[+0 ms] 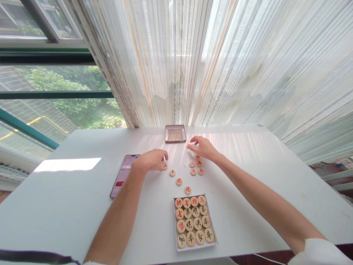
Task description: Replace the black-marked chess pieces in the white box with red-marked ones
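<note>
My left hand (153, 160) is at the middle of the white table, thumb and fingers curled at the edge of a round wooden Chinese chess piece (165, 166) with a red character. Farther back, my right hand (204, 147) pinches another Chinese chess piece (188, 146) at its thumb tip; that piece's character is hard to read. Several red-marked pieces (200, 171) lie in a cluster below my right hand. A loose red-marked piece (179, 181) and two others trail toward a shallow white box (216, 241), where rows of red and black pieces (198, 223) sit face up.
A phone (121, 176) with a timer on its screen lies left, partly behind my left forearm. An open, shallow box lid (175, 141) rests at the table's back edge. Behind the white table (248, 221) hang striped sheer curtains (176, 66), beside a window at left.
</note>
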`<state>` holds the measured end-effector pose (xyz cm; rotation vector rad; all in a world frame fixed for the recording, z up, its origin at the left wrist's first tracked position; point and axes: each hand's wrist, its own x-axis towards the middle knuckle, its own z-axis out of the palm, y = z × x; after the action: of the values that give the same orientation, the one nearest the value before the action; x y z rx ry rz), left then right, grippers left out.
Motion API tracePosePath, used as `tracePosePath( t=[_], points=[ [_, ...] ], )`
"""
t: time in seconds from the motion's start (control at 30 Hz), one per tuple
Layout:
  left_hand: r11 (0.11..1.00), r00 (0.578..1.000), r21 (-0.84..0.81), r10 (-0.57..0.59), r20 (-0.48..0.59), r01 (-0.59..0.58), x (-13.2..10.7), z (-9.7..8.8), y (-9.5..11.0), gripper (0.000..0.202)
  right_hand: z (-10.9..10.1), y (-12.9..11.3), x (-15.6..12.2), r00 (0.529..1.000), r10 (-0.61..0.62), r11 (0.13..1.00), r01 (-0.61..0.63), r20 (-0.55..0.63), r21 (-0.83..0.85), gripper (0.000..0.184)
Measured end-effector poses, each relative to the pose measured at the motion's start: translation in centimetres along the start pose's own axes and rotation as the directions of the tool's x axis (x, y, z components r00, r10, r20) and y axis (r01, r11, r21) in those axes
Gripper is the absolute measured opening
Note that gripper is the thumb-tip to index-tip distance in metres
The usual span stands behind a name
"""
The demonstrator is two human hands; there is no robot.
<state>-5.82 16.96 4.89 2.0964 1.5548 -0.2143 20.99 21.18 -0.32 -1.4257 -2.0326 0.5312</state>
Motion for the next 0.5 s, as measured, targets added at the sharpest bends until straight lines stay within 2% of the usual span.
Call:
tracePosePath(
  t=[0.13,0.23,0.3,0.4,0.5],
  points=[
    [0.999,0.998,-0.025,0.024,-0.057,-0.025,-1.0,-0.9,-0.2,0.043,1.1,-0.7,1.3,1.000,0.027,0.999,-0.027,0.005,-0.020,0.008],
    [0.997,0.993,-0.046,0.050,-0.111,-0.056,-1.4,-1.3,-0.3,0.035,0.3,-1.4,0.3,1.000,0.018,0.999,-0.019,0.007,0.035,0.006],
    [0.994,0.985,-0.062,0.080,-0.155,-0.091,-1.6,-1.5,0.1,0.029,-0.8,-2.1,-1.0,1.000,-0.002,0.995,0.000,0.015,0.103,0.006],
    [0.969,0.961,-0.141,0.169,-0.220,-0.203,-1.8,-1.6,1.7,0.030,-2.7,-3.7,-3.9,0.999,-0.040,0.979,0.036,0.019,0.200,0.022],
    [0.862,0.912,-0.326,0.308,-0.270,-0.388,-2.0,-1.5,3.9,0.034,-3.6,-5.1,-7.4,0.996,-0.084,0.952,0.090,-0.034,0.292,0.027]
  ],
)
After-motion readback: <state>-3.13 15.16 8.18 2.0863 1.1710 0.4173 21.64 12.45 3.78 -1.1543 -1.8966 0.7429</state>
